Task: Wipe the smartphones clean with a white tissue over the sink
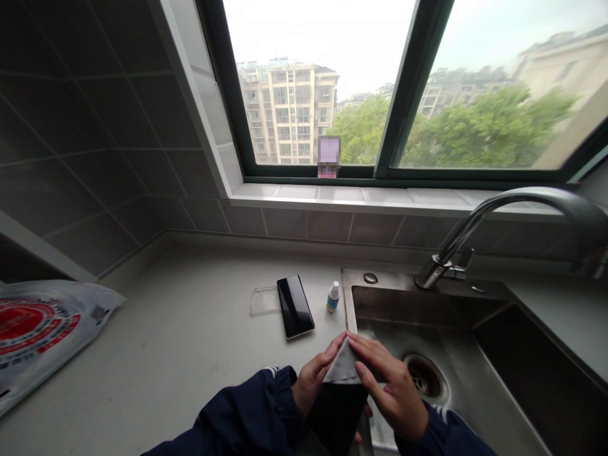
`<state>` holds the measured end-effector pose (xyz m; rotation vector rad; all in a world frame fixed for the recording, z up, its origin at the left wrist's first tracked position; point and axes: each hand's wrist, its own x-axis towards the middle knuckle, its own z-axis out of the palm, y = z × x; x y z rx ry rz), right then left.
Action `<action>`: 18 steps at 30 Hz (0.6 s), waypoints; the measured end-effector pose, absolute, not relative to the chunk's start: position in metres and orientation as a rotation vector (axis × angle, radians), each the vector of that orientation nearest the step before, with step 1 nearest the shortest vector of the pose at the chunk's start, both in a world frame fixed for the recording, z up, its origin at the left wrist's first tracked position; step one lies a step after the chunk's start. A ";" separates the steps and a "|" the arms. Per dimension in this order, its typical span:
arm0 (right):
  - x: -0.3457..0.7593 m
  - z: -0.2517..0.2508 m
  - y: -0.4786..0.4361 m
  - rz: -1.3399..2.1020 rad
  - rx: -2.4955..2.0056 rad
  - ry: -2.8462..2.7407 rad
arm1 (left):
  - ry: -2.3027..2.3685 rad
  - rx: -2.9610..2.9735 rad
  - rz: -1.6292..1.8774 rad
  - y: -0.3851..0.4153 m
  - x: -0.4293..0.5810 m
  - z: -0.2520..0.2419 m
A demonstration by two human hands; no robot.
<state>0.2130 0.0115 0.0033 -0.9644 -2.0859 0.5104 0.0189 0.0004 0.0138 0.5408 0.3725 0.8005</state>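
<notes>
Over the counter's edge by the sink, my left hand (pixel 311 380) grips a black phone-like slab (pixel 336 415), its fingertips showing round the right side. A light grey cloth (pixel 342 367) with a zigzag-cut edge is folded over the slab's far end. My right hand (pixel 392 383) presses the cloth there, its fingers together on it. Beyond my hands, a black phone (pixel 295 306) lies face up, partly over a clear case (pixel 264 301). A small white-capped spray bottle (pixel 333 296) stands upright to its right.
A stainless steel sink (pixel 456 373) with a drain (pixel 424 379) is on the right, under a curved faucet (pixel 494 209). At the left lies a plastic bag (pixel 42 335) with red print. Behind the counter (pixel 190 354) is a tiled windowsill (pixel 394 196).
</notes>
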 end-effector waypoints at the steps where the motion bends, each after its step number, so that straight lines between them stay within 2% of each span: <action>1: 0.213 0.004 0.011 0.520 -0.966 -2.090 | 0.382 0.548 0.804 0.000 0.019 0.014; 13: 0.216 0.000 0.014 0.614 -1.033 -1.941 | 0.295 0.447 0.776 0.003 0.018 0.011; 18: 0.214 0.002 0.013 0.513 -1.005 -2.013 | 0.373 0.487 0.806 0.002 0.018 0.009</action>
